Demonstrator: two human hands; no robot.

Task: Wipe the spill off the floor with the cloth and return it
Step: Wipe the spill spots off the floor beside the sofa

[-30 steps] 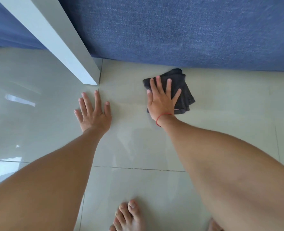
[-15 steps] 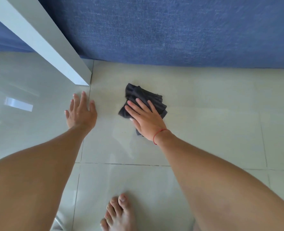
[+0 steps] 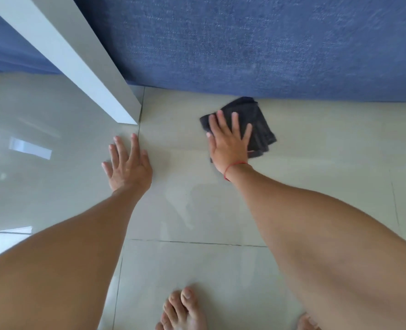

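A folded dark grey cloth (image 3: pixel 259 129) lies flat on the pale tiled floor (image 3: pixel 328 163), close to the foot of a blue fabric sofa. My right hand (image 3: pixel 229 144) presses down on the cloth with fingers spread, covering its left half. A red string circles that wrist. My left hand (image 3: pixel 127 165) rests flat on the floor to the left, fingers apart, holding nothing. A faint wet smear (image 3: pixel 187 210) shows on the tile between my two arms.
The blue sofa front (image 3: pixel 256 44) fills the top of the view. A white table leg (image 3: pixel 83 65) slants down to the floor just beyond my left hand. My bare feet (image 3: pixel 185 310) stand at the bottom edge.
My right hand has slid the cloth away from me and to the right, back toward the sofa. My left hand has stayed planted on the floor.
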